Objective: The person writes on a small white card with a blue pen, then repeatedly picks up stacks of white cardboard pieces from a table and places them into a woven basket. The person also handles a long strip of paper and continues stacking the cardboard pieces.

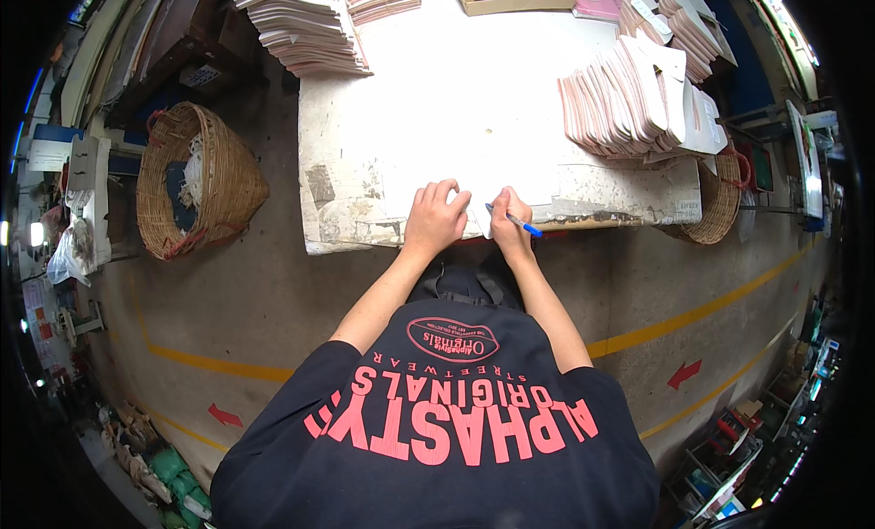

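Note:
At the front edge of the white-topped table (355, 196), my right hand (511, 215) is closed round a blue pen (527, 226). The pen's tip end points toward a pale sheet or panel (476, 221) on the tabletop, whose outline is washed out by glare. My left hand (436, 219) rests just left of it, palm down, its fingers bent and spread apart against the white surface. Both hands are close together, with a small gap between them.
Stacked white-and-pink panels (301, 28) stand at the table's far left. A fanned pile of similar pieces (624, 101) lies at right. A shallow cardboard box (519, 4) sits at the back. Wicker baskets flank the table, one at left (232, 178), another at right (720, 205).

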### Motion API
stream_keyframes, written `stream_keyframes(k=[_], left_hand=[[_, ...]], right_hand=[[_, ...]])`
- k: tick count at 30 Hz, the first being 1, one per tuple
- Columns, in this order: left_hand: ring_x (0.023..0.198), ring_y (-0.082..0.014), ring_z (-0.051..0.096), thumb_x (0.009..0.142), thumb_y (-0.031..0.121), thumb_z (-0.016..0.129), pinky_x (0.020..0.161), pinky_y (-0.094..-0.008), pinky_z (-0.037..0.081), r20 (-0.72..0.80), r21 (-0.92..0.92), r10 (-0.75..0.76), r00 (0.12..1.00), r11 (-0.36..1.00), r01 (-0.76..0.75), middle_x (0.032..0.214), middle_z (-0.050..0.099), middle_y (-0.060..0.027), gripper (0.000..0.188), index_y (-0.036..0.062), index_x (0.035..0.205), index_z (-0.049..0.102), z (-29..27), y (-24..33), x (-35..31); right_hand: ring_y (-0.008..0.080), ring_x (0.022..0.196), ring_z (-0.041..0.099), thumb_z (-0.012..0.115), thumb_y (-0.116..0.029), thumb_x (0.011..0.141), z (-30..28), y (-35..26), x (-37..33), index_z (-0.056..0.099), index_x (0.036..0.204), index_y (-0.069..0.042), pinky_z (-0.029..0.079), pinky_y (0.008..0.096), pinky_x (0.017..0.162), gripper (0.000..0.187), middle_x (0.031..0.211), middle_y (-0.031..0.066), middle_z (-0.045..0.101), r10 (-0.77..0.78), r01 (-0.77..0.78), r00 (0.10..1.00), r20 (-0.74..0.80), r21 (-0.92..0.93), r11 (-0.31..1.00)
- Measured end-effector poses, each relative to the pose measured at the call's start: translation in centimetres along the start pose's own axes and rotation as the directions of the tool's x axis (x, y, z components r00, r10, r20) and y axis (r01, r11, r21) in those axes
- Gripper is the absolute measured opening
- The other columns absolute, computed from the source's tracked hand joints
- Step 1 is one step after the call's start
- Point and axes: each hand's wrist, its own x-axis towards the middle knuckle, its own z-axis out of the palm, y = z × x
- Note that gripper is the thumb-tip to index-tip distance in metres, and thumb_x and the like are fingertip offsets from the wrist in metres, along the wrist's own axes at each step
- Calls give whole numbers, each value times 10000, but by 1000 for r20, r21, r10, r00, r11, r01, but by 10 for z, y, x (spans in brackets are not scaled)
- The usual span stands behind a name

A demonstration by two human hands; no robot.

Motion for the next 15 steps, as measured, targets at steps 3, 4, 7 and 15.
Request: stream_keyframes(k=[3, 4, 7, 15], left_hand=[[1023, -268, 600, 786, 138, 754, 843, -424, 475, -6, 1, 4, 1000, 1000, -4, 1127, 610, -68, 302, 153, 1082, 694, 0, 0, 0], [1023, -268, 600, 787, 138, 754, 843, -423, 475, -7, 1, 4, 1000, 1000, -4, 1128, 610, -68, 302, 153, 1082, 694, 0, 0, 0], [1026, -267, 600, 787, 138, 754, 847, -424, 475, -3, 0, 1, 1000, 1000, -1, 1130, 611, -66, 303, 155, 1084, 695, 1, 0, 0], [1035, -269, 601, 788, 141, 756, 862, -426, 476, 7, -5, -7, 1000, 1000, 7, 1139, 612, -68, 311, 157, 1093, 697, 1, 0, -1]], right_hand=[[194, 545, 564, 440, -271, 1154, 0, 1, 0, 595, 824, -10, 466, 371, 558, 449, 606, 95, 548, 34, -35, 999, 22, 22, 999], [198, 549, 565, 440, -274, 1153, -1, 1, 0, 595, 825, -9, 468, 373, 563, 450, 607, 98, 549, 49, -51, 998, 35, 36, 998], [347, 581, 636, 467, -242, 1132, -2, 1, 1, 590, 839, -11, 506, 448, 589, 393, 650, 182, 607, 69, -70, 997, 30, 28, 997], [159, 519, 540, 444, -268, 1151, 0, -1, 3, 590, 813, -9, 443, 364, 527, 450, 585, 79, 541, 73, -73, 997, 5, 66, 995]])
